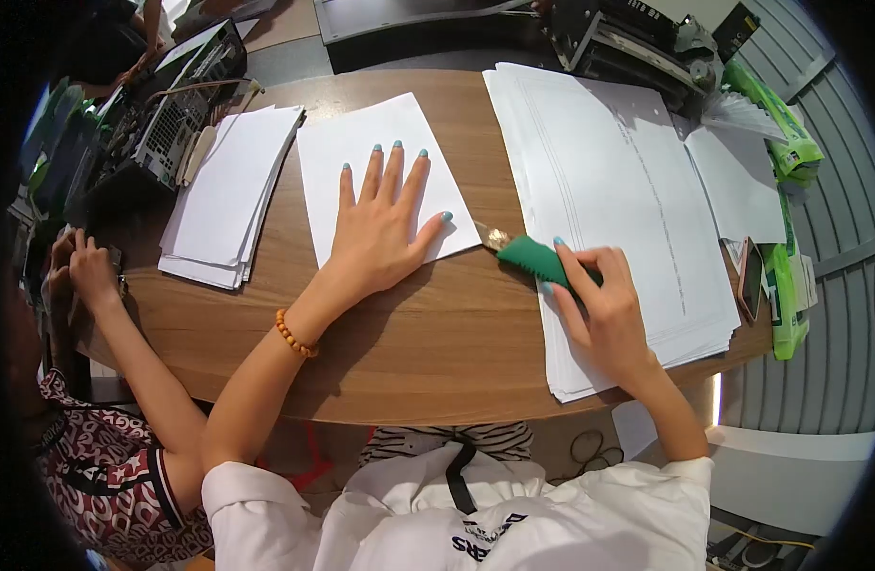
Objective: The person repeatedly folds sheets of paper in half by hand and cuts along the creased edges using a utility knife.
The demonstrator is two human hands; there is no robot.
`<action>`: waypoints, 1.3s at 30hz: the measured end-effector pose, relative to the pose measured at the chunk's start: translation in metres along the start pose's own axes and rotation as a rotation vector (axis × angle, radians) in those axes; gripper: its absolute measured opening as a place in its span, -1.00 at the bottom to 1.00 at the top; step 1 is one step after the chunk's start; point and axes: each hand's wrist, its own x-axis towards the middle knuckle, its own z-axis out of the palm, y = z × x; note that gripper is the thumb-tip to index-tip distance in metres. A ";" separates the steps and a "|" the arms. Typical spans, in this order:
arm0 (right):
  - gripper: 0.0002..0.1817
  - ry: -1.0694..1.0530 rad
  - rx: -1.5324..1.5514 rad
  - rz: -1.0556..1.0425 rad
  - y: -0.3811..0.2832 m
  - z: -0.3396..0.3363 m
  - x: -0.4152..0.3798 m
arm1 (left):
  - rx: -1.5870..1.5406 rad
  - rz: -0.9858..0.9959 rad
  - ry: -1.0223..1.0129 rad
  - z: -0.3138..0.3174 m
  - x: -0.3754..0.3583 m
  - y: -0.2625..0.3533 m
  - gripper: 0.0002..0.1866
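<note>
A: In the head view, what is the left hand (382,233) doing?

B: It lies palm down on a white sheet (333,143), fingers fanned wide and straight, gripping nothing. I'd say the spread is there to keep the paper flat and still on the desk (409,366).

A: And the right hand (609,300)?

B: Its fingers are closed around a green-handled cutter (532,255), the thumb along the near side. The tool points toward the sheet, its tip just beside the lower right corner; whether they touch, I can't tell. That low, slanted hold probably favours control.

A: Where is the paper otherwise?

B: The sheet sits between two piles. A smaller stack (233,195) is on the left, its edges slightly uneven; a pile of larger sheets (599,181) is on the right, partly under the right forearm. Keeping both alongside likely leaves the middle for the single sheet.

A: Materials?

B: The paper is smooth and matte, with thin printed lines on the big pile. The cutter's handle looks like ridged plastic, with a shiny, gold-toned collar. The desk has brown wood grain and a curved front edge; the bracelet (294,335) is round orange-brown beads.
</note>
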 end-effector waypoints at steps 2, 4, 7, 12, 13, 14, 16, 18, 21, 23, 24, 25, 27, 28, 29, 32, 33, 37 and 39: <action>-0.57 0.006 -0.001 0.004 0.004 0.005 0.010 | -0.003 0.003 0.005 0.000 0.000 0.000 -0.30; -0.59 0.036 -0.016 -0.015 0.009 0.014 0.019 | -0.002 0.001 0.006 0.001 0.000 0.000 -0.29; -0.61 0.030 -0.014 -0.019 0.016 0.018 0.030 | 0.003 0.009 0.016 0.001 0.000 0.000 -0.28; -0.61 0.047 -0.069 -0.076 0.028 0.032 0.061 | -0.001 0.018 0.037 0.002 0.000 -0.001 -0.27; -0.61 0.051 -0.079 -0.069 0.030 0.036 0.068 | -0.007 0.015 0.038 0.002 0.000 -0.001 -0.27; -0.61 0.054 -0.090 -0.063 0.032 0.040 0.076 | -0.007 0.012 0.041 0.002 0.000 -0.001 -0.27; -0.60 0.071 -0.108 -0.077 0.039 0.051 0.091 | -0.019 0.016 0.049 0.002 0.000 0.000 -0.28; -0.60 0.100 -0.119 -0.087 0.044 0.060 0.106 | -0.030 0.011 0.056 0.002 -0.001 0.000 -0.29; -0.61 0.106 -0.109 -0.081 0.051 0.072 0.127 | -0.021 0.009 0.075 0.005 -0.001 -0.001 -0.28; -0.61 0.117 -0.103 -0.066 0.053 0.078 0.136 | -0.035 0.002 0.080 0.006 -0.001 -0.001 -0.29; -0.61 0.115 -0.104 -0.074 0.054 0.081 0.139 | -0.051 0.003 0.083 0.007 -0.001 -0.001 -0.29; -0.61 0.123 -0.102 -0.072 0.056 0.084 0.141 | -0.049 0.001 0.085 0.007 -0.001 -0.001 -0.29; -0.62 0.130 -0.104 -0.075 0.059 0.090 0.146 | -0.048 -0.004 0.092 0.007 -0.001 -0.001 -0.29; -0.62 0.149 -0.105 -0.091 0.060 0.093 0.148 | -0.045 -0.003 0.094 0.006 -0.001 0.000 -0.29; -0.63 0.168 -0.107 -0.107 0.063 0.094 0.152 | -0.046 -0.004 0.098 0.005 -0.001 0.000 -0.29; -0.64 0.205 -0.166 0.065 0.075 0.090 0.170 | 0.012 -0.028 -0.011 -0.003 -0.003 0.003 -0.31; -0.63 0.250 -0.189 0.051 0.085 0.089 0.175 | 0.002 -0.020 0.001 -0.003 -0.004 0.002 -0.31; -0.66 0.236 -0.153 0.131 0.102 0.078 0.176 | -0.048 0.001 0.087 0.005 -0.004 -0.001 -0.30; -0.67 0.228 -0.312 0.102 0.099 0.075 0.173 | -0.095 0.007 0.132 0.008 -0.004 -0.002 -0.29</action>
